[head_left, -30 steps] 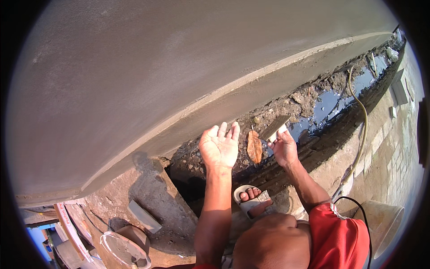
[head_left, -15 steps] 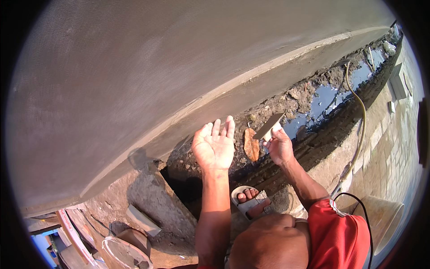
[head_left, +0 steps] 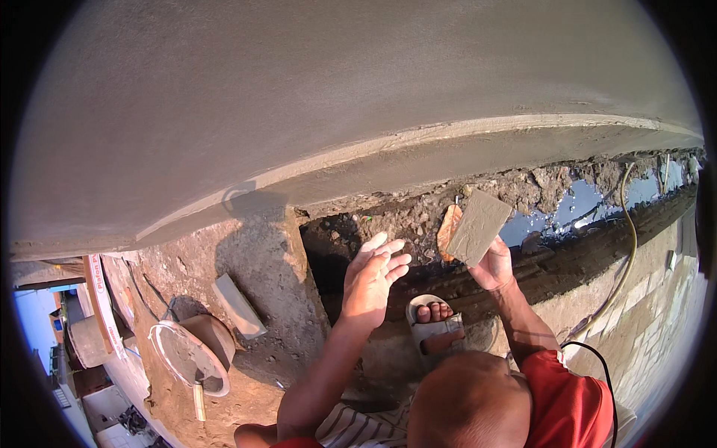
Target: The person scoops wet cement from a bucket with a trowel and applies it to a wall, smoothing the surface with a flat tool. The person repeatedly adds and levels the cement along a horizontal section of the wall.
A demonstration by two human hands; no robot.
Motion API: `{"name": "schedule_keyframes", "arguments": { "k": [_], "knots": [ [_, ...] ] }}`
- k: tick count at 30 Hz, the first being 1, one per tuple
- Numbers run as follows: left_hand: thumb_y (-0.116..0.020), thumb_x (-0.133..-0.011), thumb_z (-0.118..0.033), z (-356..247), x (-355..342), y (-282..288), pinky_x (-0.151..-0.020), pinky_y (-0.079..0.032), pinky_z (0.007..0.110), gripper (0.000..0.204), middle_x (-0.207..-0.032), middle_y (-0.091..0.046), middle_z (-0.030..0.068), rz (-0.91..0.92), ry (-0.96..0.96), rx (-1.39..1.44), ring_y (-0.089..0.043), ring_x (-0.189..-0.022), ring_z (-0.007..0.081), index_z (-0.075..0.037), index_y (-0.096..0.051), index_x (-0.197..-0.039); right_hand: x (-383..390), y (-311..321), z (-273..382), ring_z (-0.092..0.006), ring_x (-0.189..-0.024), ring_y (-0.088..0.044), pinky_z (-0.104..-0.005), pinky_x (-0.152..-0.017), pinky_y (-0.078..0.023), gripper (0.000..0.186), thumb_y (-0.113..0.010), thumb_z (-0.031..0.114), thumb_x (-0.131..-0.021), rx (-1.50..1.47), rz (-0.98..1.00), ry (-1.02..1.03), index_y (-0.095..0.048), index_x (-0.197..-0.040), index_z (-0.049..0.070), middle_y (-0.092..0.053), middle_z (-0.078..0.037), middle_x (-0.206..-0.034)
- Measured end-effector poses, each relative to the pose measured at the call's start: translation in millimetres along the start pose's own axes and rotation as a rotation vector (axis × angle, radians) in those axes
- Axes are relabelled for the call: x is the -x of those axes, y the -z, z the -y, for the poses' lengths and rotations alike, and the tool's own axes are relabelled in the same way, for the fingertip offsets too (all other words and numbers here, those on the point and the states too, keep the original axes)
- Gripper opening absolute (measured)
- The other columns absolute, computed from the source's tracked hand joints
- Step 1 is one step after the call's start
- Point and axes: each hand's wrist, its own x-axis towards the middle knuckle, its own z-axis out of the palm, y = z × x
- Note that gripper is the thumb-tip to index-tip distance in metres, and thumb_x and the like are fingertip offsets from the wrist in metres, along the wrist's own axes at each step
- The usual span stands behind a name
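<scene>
A rectangular plate [head_left: 480, 224], its grey face smeared, is gripped by my right hand [head_left: 493, 265] over the ditch's near side, overlapping a dry orange-brown leaf [head_left: 448, 231]. My left hand [head_left: 370, 280] hangs empty above the ditch, left of the plate, fingers apart and curved upward. Beyond both hands rises the smooth grey plastered wall [head_left: 358, 75], with a raised band [head_left: 418, 138] along its lower part. Below my hands my sandalled foot [head_left: 433, 321] is on the ditch's edge.
On the concrete ledge [head_left: 265, 358] at left lie a short pale block [head_left: 237, 302] and a round mortar bucket [head_left: 216, 340] with a handled tool in it. Dark water [head_left: 567, 213] and rubble line the ditch. A hose [head_left: 627, 254] runs along the paved right side [head_left: 657, 313].
The view has swung, so the wall band lies flatter. My left hand has turned, its fingers now angled rightward. The plate in my right hand has tilted, showing its broad face.
</scene>
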Motion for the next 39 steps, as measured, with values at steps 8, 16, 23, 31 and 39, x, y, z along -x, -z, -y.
{"name": "schedule_keyframes", "arguments": {
  "k": [8,16,23,31,39],
  "knots": [
    [-0.053,-0.092,-0.022,-44.9,155.3,101.3,-0.091,-0.045,0.039,0.047,-0.116,-0.056,0.0168,0.110,-0.056,-1.195,-0.056,-0.102,0.0292,0.002,-0.042,-0.130,-20.8,-48.2,-85.5,-0.0284,-0.104,-0.060,-0.0441,-0.092,-0.048,0.043,-0.063,0.017,-0.082,-0.054,0.177,-0.405,-0.053,-0.122,0.004,-0.061,-0.012,-0.115],
    [-0.062,-0.083,-0.023,-50.6,313.1,131.3,-0.096,-0.039,0.045,0.055,-0.113,-0.054,0.0171,-0.084,-0.024,-1.715,-0.052,-0.106,0.0348,0.001,-0.044,-0.129,-12.3,-80.3,-157.8,-0.0248,-0.111,-0.057,-0.0417,-0.093,-0.047,0.051,-0.067,0.014,-0.081,0.185,0.281,-0.729,-0.048,-0.127,0.004,-0.058,-0.012,-0.121],
    [-0.062,-0.084,-0.028,2.8,363.7,142.9,-0.093,-0.041,0.045,0.054,-0.110,-0.058,0.0156,-0.133,-0.070,-1.518,-0.055,-0.100,0.0317,-0.002,-0.046,-0.128,10.3,-137.4,-179.1,-0.0168,-0.101,-0.058,-0.0312,-0.086,-0.048,0.050,-0.062,0.002,-0.086,0.671,0.475,-0.536,-0.039,-0.130,0.004,-0.060,-0.009,-0.114],
    [-0.059,-0.080,-0.027,10.4,396.8,176.7,-0.104,-0.030,0.051,0.063,-0.128,-0.050,0.0195,-0.169,-0.295,-1.602,-0.044,-0.120,0.0389,-0.004,-0.040,-0.136,-3.3,-300.6,-102.6,-0.0229,-0.093,-0.064,-0.0359,-0.083,-0.052,0.042,-0.064,0.002,-0.081,1.923,0.708,0.399,-0.055,-0.121,-0.002,-0.065,-0.016,-0.103],
    [-0.055,-0.083,-0.027,0.7,415.3,220.2,-0.104,-0.030,0.050,0.059,-0.126,-0.049,0.0197,-0.115,-0.230,-1.567,-0.045,-0.117,0.0385,-0.004,-0.040,-0.136,0.4,-428.3,-210.8,-0.0207,-0.094,-0.062,-0.0346,-0.083,-0.051,0.039,-0.063,0.002,-0.082,2.250,0.840,0.282,-0.055,-0.120,-0.002,-0.065,-0.016,-0.102]
  ]
}}
